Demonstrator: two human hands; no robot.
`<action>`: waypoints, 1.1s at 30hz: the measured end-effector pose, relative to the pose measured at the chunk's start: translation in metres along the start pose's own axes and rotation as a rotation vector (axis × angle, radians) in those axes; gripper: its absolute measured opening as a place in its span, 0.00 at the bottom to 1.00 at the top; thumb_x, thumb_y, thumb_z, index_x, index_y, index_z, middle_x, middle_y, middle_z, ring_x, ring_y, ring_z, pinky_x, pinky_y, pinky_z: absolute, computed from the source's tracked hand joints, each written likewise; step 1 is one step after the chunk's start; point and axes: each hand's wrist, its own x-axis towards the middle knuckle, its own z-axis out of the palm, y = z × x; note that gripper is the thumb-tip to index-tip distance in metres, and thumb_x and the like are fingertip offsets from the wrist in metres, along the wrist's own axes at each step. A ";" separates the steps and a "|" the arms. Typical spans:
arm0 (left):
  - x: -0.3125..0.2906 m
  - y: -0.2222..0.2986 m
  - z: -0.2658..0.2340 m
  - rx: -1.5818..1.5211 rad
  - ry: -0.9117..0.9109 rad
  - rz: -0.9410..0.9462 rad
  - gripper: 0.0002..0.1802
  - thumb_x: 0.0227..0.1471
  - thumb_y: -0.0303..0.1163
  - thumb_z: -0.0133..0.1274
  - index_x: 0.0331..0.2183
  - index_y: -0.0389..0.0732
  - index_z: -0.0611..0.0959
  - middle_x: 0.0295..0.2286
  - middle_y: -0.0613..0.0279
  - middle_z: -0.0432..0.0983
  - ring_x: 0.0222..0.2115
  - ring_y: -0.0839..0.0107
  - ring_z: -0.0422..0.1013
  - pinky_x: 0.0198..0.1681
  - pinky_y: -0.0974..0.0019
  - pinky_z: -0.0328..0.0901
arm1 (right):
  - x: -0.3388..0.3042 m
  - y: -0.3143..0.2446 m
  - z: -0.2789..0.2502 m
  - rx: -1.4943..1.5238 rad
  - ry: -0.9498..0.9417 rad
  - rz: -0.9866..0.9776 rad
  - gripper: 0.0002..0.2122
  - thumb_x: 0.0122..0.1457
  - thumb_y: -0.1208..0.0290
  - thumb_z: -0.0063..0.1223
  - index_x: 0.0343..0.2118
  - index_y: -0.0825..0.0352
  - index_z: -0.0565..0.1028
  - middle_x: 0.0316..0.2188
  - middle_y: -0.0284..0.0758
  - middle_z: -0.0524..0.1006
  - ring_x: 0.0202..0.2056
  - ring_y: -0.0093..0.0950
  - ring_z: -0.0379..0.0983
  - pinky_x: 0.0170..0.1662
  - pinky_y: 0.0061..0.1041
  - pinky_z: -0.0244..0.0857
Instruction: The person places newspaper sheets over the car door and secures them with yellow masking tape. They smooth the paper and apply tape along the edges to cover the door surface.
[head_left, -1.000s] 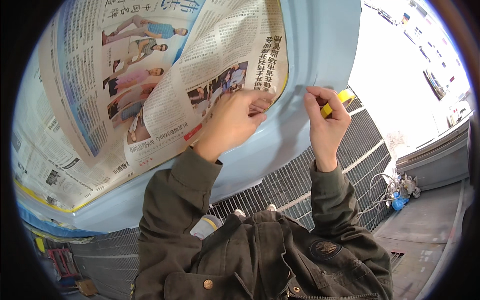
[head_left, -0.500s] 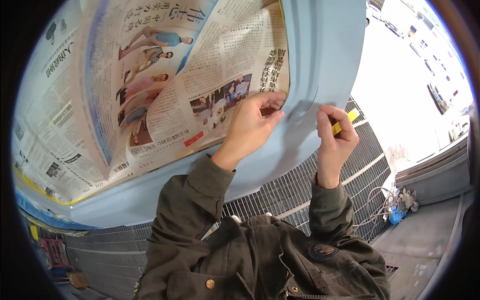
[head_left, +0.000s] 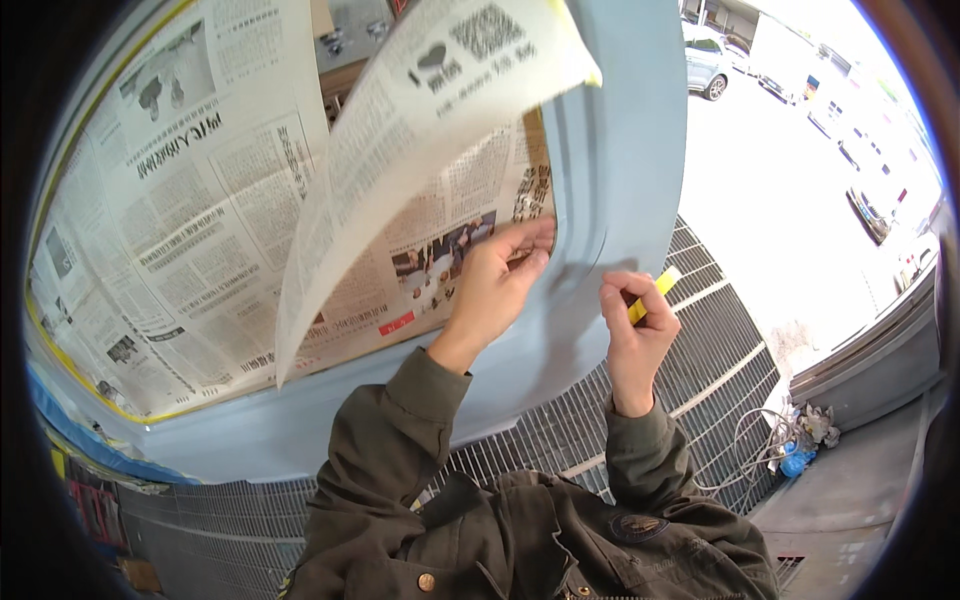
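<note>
Newspaper sheets (head_left: 200,230) cover the window opening of a light blue vehicle panel (head_left: 640,120). One newspaper flap (head_left: 400,130) stands curled up off the rest, with yellow tape at its top corner. My left hand (head_left: 490,290) rests by the right edge of the lower newspaper, fingertips at the edge and thumb apart from the bent fingers. Just right of it, beyond the panel's edge, my right hand (head_left: 640,340) is closed around a narrow yellow strip-like thing (head_left: 657,294). My fingers partly hide it, so its exact kind is unclear.
Yellow tape (head_left: 70,370) borders the newspaper at the lower left. Metal floor grating (head_left: 715,350) lies below the panel. A tangle of pale cord and crumpled blue material (head_left: 797,460) sits at right. Outside, a parked car (head_left: 706,65) stands on bright ground.
The newspaper flap has lifted and swung upward, baring a gap at the top of the window. Both hands appear slightly lower and further left in view, with the right still holding the yellow strip.
</note>
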 end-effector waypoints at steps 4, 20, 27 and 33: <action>0.002 -0.006 0.000 0.144 0.017 0.034 0.16 0.62 0.24 0.53 0.51 0.31 0.81 0.43 0.61 0.82 0.44 0.72 0.76 0.49 0.69 0.70 | -0.001 -0.001 -0.001 -0.003 -0.005 -0.029 0.03 0.59 0.85 0.58 0.35 0.73 0.79 0.28 0.25 0.71 0.27 0.13 0.60 0.31 0.15 0.55; 0.079 0.178 -0.041 1.011 0.410 1.079 0.15 0.51 0.21 0.62 0.43 0.39 0.84 0.39 0.58 0.81 0.33 0.70 0.79 0.38 0.69 0.72 | 0.072 -0.056 0.030 -0.103 -0.057 -0.339 0.04 0.55 0.80 0.64 0.34 0.69 0.81 0.27 0.31 0.76 0.26 0.19 0.68 0.31 0.20 0.62; 0.108 0.203 -0.054 0.270 0.262 0.243 0.17 0.57 0.36 0.66 0.33 0.27 0.86 0.26 0.59 0.83 0.24 0.78 0.78 0.27 0.76 0.73 | 0.097 -0.086 0.055 -0.086 -0.046 -0.433 0.04 0.55 0.80 0.63 0.34 0.69 0.82 0.29 0.31 0.78 0.26 0.19 0.70 0.31 0.20 0.64; 0.125 0.191 -0.048 -0.002 0.223 0.218 0.12 0.59 0.29 0.61 0.35 0.27 0.86 0.30 0.53 0.84 0.29 0.72 0.82 0.34 0.75 0.78 | 0.093 -0.086 0.048 -0.079 -0.037 -0.462 0.04 0.56 0.81 0.62 0.34 0.70 0.82 0.29 0.30 0.77 0.26 0.18 0.69 0.30 0.19 0.62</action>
